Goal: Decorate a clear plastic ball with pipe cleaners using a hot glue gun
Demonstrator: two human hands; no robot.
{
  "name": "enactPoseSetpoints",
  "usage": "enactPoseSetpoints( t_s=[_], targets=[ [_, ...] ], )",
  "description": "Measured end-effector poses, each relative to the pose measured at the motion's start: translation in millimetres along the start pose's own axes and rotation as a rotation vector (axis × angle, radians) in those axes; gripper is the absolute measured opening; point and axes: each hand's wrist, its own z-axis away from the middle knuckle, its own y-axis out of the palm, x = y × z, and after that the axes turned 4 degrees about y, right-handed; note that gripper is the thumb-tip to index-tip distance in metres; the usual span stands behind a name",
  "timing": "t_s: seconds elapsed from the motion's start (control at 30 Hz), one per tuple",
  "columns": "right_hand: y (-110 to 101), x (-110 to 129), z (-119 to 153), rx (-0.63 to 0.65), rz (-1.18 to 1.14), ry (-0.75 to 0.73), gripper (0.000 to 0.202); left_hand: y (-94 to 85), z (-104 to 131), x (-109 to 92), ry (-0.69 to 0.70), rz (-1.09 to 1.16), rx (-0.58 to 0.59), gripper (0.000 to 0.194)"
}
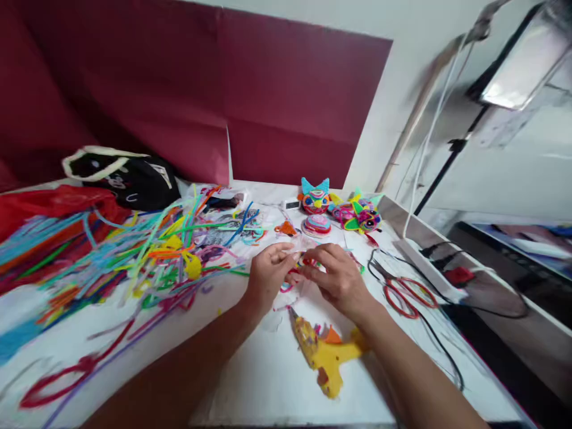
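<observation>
Yellow glue gun [328, 357] lies close; both hands [339, 279] pinch a colourful piece [305, 261]. Brushing the nozzle [292, 313] could burn me.

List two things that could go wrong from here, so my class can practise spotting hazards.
The left hand and right hand hold a small colourful piece just beyond the yellow glue gun, which points their way; if it is hot, it could burn them.

The red-handled scissors lie close by a black cable, so picking them up might snag it.
</observation>
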Motion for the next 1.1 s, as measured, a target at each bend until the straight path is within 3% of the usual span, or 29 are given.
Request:
enactPoseSetpoints(
  t_s=[1.1],
  targets=[
    [-0.1,-0.6,0.4,-0.013,0.025,0.014,0.027,-1.9,1.7,3.7,0.061,-0.069,0.04,0.038]
  ],
)
